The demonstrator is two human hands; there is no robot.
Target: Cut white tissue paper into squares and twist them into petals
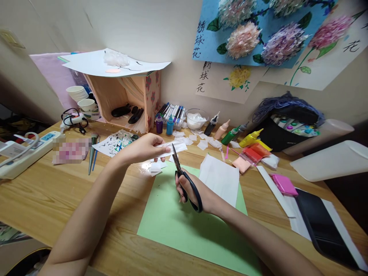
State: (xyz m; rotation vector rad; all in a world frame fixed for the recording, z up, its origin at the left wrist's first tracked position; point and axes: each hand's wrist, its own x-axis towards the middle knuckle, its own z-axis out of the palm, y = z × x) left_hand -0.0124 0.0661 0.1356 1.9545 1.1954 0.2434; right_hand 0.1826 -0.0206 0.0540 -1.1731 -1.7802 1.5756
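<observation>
My left hand (145, 149) pinches a folded strip of white paper (174, 148) and holds it level above the wooden desk (51, 195). My right hand (195, 191) grips black-handled scissors (184, 178), blades pointing up, their tip touching the strip's lower edge. Below both hands lies a green sheet of paper (178, 226) with a white sheet (220, 178) on top of it. Small white paper scraps (155, 167) lie under my left hand.
Behind stand a pink open box (126, 103), markers (172, 113), a bowl (196, 119), paint bottles (230, 134) and cut white squares (201, 142). A power strip (25, 151) sits left. Right are a pink pad (284, 184), a black tablet (324, 226) and a black bag (287, 130).
</observation>
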